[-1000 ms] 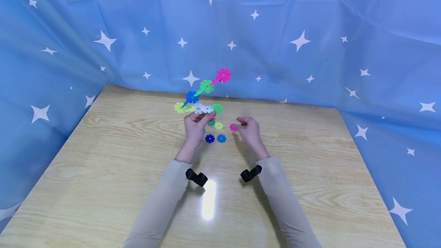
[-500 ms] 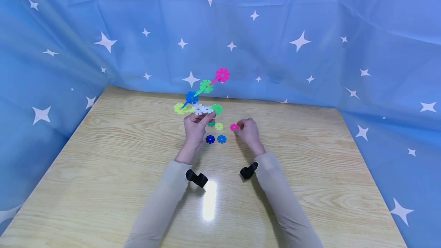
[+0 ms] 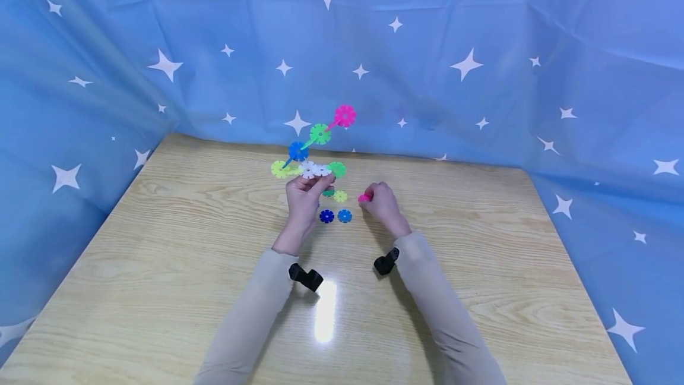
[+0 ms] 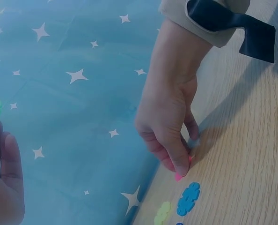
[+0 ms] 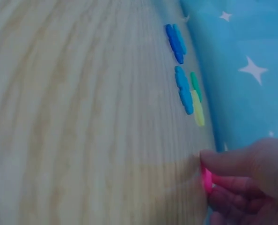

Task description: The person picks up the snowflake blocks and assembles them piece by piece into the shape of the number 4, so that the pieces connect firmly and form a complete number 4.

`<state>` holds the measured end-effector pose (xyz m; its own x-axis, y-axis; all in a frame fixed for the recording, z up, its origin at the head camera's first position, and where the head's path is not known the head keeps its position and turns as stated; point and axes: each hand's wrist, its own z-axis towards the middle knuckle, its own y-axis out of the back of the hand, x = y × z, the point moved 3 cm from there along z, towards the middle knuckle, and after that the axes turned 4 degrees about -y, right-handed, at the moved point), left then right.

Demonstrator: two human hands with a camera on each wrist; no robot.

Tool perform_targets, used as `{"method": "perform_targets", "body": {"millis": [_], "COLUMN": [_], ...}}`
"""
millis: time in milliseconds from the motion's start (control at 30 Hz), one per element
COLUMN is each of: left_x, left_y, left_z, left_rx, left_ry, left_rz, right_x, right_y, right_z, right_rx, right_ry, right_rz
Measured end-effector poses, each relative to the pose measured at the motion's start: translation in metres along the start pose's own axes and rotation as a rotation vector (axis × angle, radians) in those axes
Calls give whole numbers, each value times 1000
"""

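My left hand (image 3: 304, 198) holds up a chain of linked, notched snowflake discs by its white discs (image 3: 315, 169). The chain runs from a yellow disc (image 3: 279, 169) through a blue disc (image 3: 297, 151) and a green disc (image 3: 320, 133) up to a pink disc (image 3: 345, 115); another green disc (image 3: 337, 169) sits at its right end. Farther right, my right hand (image 3: 386, 207) pinches a loose pink disc (image 5: 206, 180) between thumb and fingers, low over the table. In the left wrist view this disc is mostly hidden behind the fingers.
Between the hands lie a dark blue disc (image 3: 326, 216), a lighter blue disc (image 3: 344, 215), a yellow disc (image 3: 340, 196) and a green disc (image 3: 328, 193), partly covered by the left hand. A blue star-patterned curtain (image 3: 427, 76) hangs behind the wooden table (image 3: 481, 290).
My right hand's fingers have closed in on the loose pink disc, which is now tilted and more covered. The left hand and its chain have stayed nearly still.
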<state>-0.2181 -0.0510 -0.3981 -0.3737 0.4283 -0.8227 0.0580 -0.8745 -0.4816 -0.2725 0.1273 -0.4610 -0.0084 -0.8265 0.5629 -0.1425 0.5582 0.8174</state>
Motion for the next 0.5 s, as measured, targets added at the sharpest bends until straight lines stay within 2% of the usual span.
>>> {"method": "perform_targets", "body": {"millis": [233, 400, 500], "left_x": [0, 0, 0], "left_y": [1, 0, 1], "left_z": [0, 0, 0], "left_rx": [-3, -6, -6], "left_ry": [17, 17, 17], "left_rz": [1, -9, -10], "right_x": [-8, -12, -13], "right_y": [4, 8, 11], "right_z": [-3, -6, -10], "right_rx": [21, -13, -40], "right_ry": [-107, -97, -89], "right_rz": [32, 114, 223]}}
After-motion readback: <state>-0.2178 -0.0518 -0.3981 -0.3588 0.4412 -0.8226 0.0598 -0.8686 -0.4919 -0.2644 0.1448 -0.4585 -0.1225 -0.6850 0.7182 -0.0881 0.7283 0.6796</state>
